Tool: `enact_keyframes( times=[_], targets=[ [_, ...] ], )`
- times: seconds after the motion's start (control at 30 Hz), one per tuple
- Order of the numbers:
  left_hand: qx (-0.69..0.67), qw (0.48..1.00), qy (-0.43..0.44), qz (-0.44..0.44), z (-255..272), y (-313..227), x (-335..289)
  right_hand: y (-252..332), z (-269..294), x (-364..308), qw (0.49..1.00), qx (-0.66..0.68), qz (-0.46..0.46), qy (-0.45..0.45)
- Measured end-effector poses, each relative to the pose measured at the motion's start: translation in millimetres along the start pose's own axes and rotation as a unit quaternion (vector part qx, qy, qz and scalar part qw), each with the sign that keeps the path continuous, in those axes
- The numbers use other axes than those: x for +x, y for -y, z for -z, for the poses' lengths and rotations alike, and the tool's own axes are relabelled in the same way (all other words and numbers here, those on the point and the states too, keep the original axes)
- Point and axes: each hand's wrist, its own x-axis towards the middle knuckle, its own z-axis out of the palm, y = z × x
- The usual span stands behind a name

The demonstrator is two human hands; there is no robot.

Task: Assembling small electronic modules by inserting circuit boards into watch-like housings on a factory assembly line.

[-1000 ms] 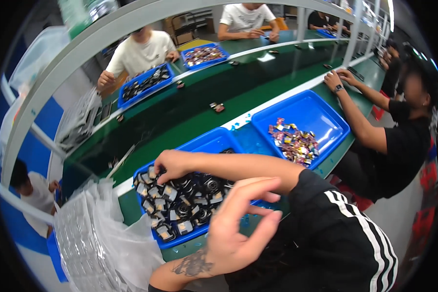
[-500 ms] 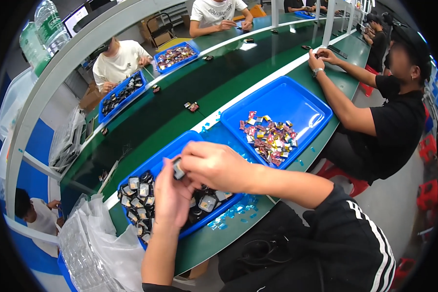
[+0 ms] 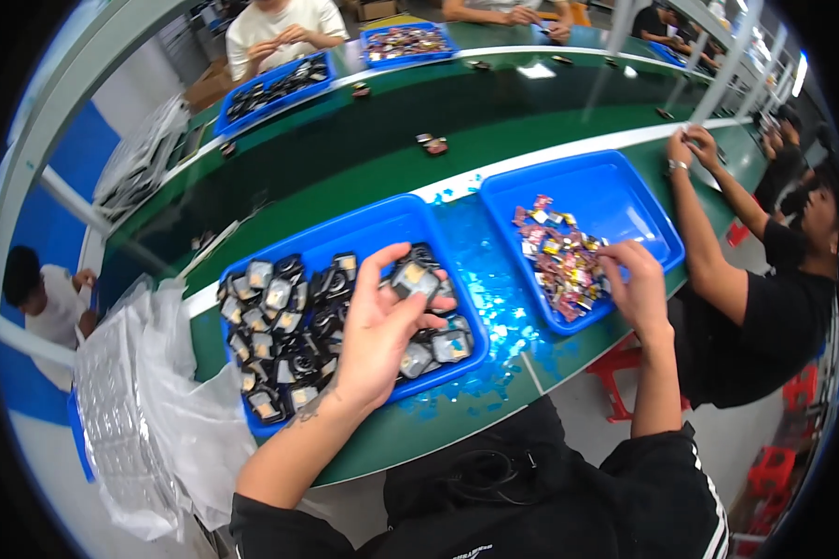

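In my left hand (image 3: pixel 378 337), a small black-cased part with a grey square face (image 3: pixel 414 279) is gripped between the thumb and fingers. That hand is over the blue left tray (image 3: pixel 368 222), which holds many similar black-cased parts (image 3: pixel 278 296). My right hand (image 3: pixel 641 291) is at the blue right tray (image 3: pixel 615 191), with its fingers bent down at the right side of a heap of small pink, white and yellow pieces (image 3: pixel 559 261). Its fingertips are drawn together at the heap; what they pinch is too small to make out.
Blue film scraps (image 3: pixel 494 307) litter the green bench between the trays. Clear plastic packaging (image 3: pixel 149 401) lies at the left. Beyond is a dark belt (image 3: pixel 373 140) with a few small parts on it. A co-worker (image 3: pixel 764 270) sits at right; others work across the belt.
My hands have parted. The right hand has moved away from the black-cased part to the heap in the right tray, while the left keeps the part. The view has shifted.
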Motion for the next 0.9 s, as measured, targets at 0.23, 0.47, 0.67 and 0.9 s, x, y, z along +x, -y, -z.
enact_keyframes(
  times=[0.23, 0.47, 0.67, 0.9],
  targets=[
    [0.192, 0.978, 0.031, -0.076, 7, -7, -4, 62, -3, 18, 0.927, 0.354, -0.11, -0.057],
    [0.348, 0.928, 0.065, -0.118, -1, -10, -7, 130, -9, 14, 0.811, 0.56, -0.112, 0.126],
    [0.328, 0.933, 0.046, -0.143, 1, -6, -12, 152, -31, 12, 0.783, 0.589, -0.112, 0.165],
    [0.369, 0.918, 0.032, -0.143, 0, -8, -13, 160, -30, 19, 0.911, 0.401, 0.049, 0.083]
  ],
)
